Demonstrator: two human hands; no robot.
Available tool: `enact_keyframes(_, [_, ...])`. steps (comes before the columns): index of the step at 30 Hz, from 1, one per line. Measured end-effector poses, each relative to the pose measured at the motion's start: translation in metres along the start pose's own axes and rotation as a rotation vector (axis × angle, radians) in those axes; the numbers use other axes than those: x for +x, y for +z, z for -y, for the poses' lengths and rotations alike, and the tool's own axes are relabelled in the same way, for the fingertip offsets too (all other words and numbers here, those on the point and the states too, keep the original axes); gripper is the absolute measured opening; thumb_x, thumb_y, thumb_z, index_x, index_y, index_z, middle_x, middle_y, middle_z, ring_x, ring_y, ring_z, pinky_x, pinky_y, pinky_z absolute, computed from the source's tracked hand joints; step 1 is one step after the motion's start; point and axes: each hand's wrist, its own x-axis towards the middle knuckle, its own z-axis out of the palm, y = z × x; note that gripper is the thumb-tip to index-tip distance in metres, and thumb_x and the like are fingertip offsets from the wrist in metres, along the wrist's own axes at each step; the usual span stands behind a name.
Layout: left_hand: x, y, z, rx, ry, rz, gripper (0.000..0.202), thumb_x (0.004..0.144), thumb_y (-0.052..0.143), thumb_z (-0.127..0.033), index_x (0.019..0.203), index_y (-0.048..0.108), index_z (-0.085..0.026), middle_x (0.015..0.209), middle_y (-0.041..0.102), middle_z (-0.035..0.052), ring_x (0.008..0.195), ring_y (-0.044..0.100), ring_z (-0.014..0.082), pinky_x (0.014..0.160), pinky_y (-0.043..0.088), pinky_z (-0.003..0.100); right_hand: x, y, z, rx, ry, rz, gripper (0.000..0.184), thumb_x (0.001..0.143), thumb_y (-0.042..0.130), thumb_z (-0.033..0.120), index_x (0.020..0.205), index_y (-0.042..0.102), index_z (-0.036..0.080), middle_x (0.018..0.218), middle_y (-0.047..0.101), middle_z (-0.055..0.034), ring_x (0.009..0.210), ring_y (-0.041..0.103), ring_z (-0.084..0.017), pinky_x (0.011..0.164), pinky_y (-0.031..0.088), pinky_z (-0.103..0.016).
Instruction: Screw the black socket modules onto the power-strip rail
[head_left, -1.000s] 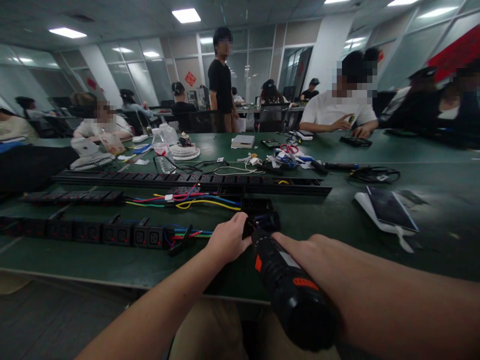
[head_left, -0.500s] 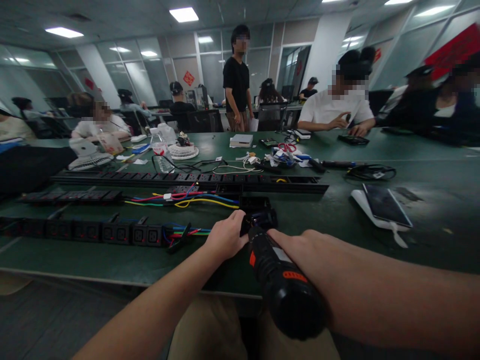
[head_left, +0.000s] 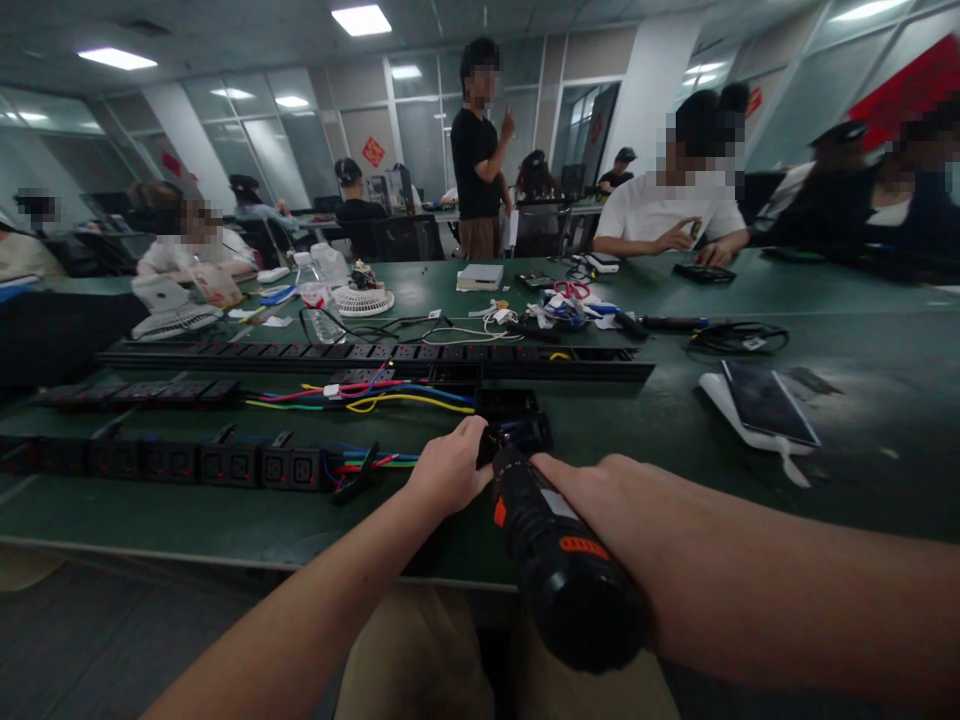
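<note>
My right hand [head_left: 600, 490] grips a black electric screwdriver with orange marks [head_left: 559, 560], its tip pointed at a small black socket module [head_left: 517, 432] on the green table [head_left: 225, 510]. My left hand [head_left: 448, 468] is closed on the left side of that module. Coloured wires [head_left: 367, 465] run from the module's left to a row of black socket units [head_left: 187, 462]. The screwdriver's bit is hidden behind the tool body.
Long black power strips [head_left: 375, 357] lie across the table with more coloured wires [head_left: 375, 395]. A tablet on a white stand [head_left: 761, 405] sits at right. Small fans, bottles, cables and scissors crowd the far side. Several people sit around; one stands at the back.
Hands and screwdriver keep their hold on the module, with only a slight shift of view. The standing person at the back has stepped right and raised a hand.
</note>
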Motion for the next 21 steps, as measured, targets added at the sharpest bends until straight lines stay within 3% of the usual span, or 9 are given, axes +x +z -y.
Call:
enact_keyframes(11, [0.0003, 0.0005, 0.0003, 0.018, -0.019, 0.025, 0.031, 0.093, 0.051, -0.037, 0.120, 0.044, -0.023, 0.124, 0.061, 0.0070, 0.099, 0.068, 0.0263, 0.081, 0.052, 0.035, -0.0004, -0.0027, 0.0072, -0.029, 0.038, 0.021, 0.045, 0.072, 0.076, 0.011, 0.111, 0.053, 0.020, 0.096, 0.061, -0.0024, 0.086, 0.061, -0.025, 0.081, 0.054, -0.037])
enact_keyframes(21, [0.0004, 0.0010, 0.0011, 0.010, 0.000, 0.003, 0.029, 0.093, 0.051, -0.036, 0.118, 0.045, -0.022, 0.124, 0.061, 0.0075, 0.102, 0.067, 0.0265, 0.083, 0.052, 0.035, -0.0003, 0.0001, 0.0013, -0.001, 0.030, 0.011, 0.045, 0.069, 0.076, 0.012, 0.109, 0.056, 0.021, 0.094, 0.061, -0.0012, 0.084, 0.062, -0.025, 0.074, 0.055, -0.034])
